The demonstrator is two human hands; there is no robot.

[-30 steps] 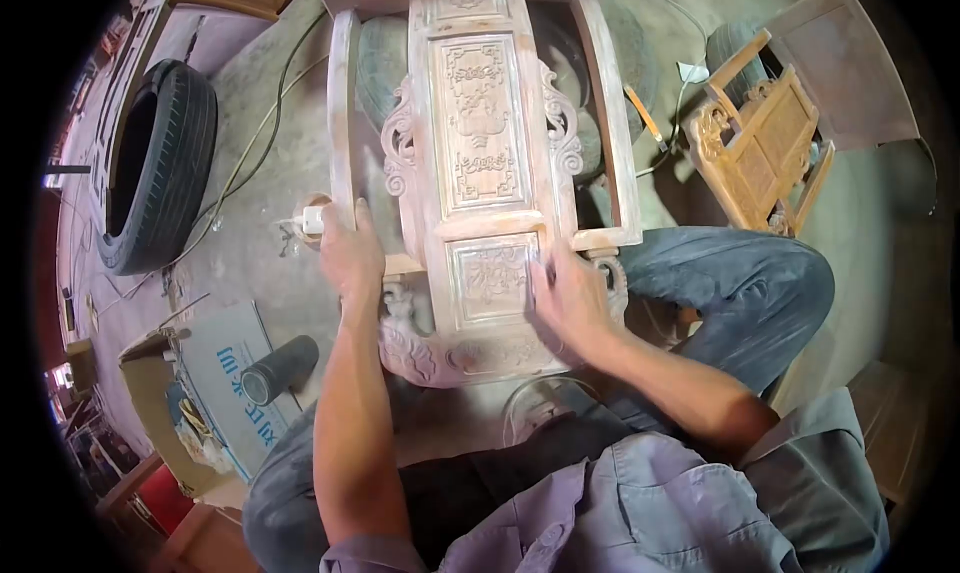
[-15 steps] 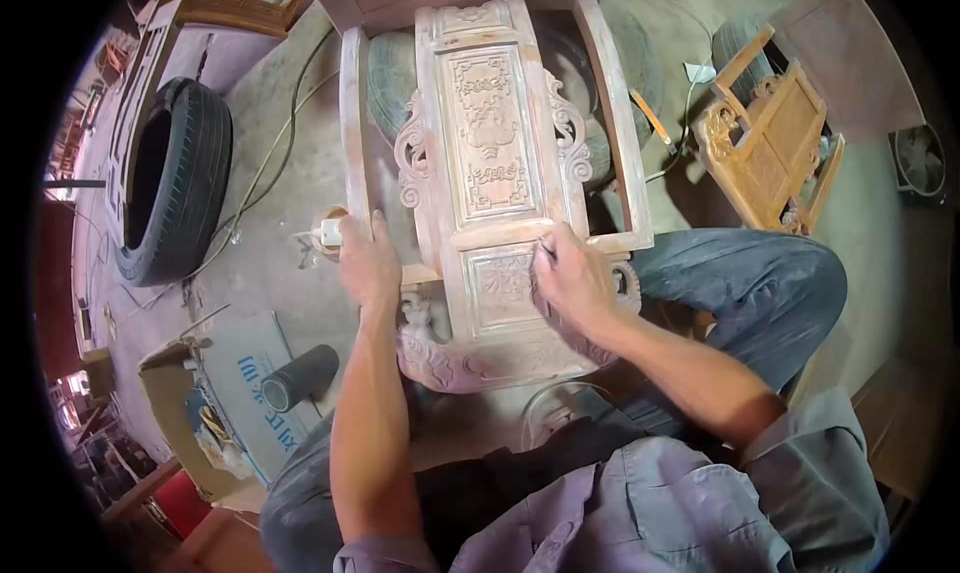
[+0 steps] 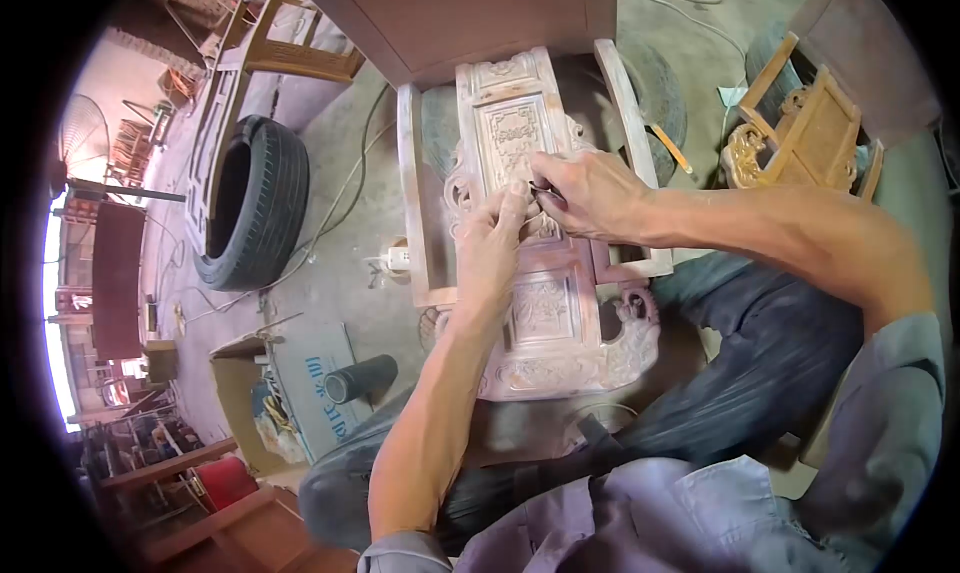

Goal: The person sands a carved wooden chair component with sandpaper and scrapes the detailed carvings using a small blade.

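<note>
A pale, unfinished wooden chair back point(image 3: 541, 311) with carved relief lies in front of me, between two side posts. Both hands meet over its middle panel. My right hand point(image 3: 595, 195) is closed, and a small dark edge shows at its fingertips; what it is I cannot make out. My left hand point(image 3: 487, 248) has thumb and fingers pinched together, close against the right fingertips. Whether something lies in that pinch is hidden. Scrolled carvings point(image 3: 632, 338) flank the lower part of the chair back, near my right knee.
A flat brown board point(image 3: 480, 18) rises behind the chair back. On the left stand a tire point(image 3: 262, 208), a cardboard box point(image 3: 235, 393) and a dark cylinder point(image 3: 361, 379). A yellowish carved chair point(image 3: 815, 133) lies right. Cables point(image 3: 350, 188) cross the floor.
My left hand has left the side post and moved right onto the panel. My right hand has moved up the panel to meet it. The view has shifted.
</note>
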